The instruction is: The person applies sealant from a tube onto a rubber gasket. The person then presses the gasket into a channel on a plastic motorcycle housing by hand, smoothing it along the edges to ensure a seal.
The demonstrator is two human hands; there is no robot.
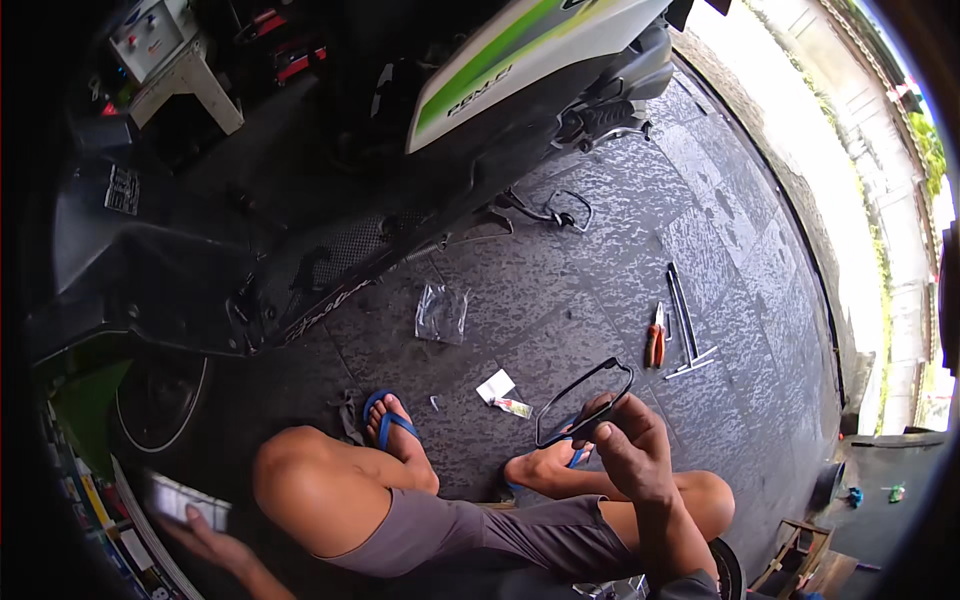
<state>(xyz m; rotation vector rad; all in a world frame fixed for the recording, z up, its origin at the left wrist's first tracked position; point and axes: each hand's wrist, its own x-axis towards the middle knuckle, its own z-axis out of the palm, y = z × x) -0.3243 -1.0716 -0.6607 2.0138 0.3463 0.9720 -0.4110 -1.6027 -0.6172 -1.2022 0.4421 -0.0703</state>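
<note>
My right hand (635, 445) grips a thin black rectangular ring-like frame (540, 420) by its near side, held up above the floor between my knees. At the lower left, my left hand (205, 535) holds a phone (190, 492) with a pale, shiny screen, beside my left knee. On the floor beyond the frame lie orange-handled pliers (655, 348), metal T-handle tools (690, 358), a small white paper (495, 388) with a printed packet (512, 408), and a transparent plastic bag (440, 315).
A scooter (200, 280) with a white-green panel (510, 70) stands across the upper left, its stand near a looped black part (570, 210). A pale stool (195, 90) is behind it. My sandaled feet (395, 435) rest on the dark tiles. A wooden crate (790, 560) sits lower right.
</note>
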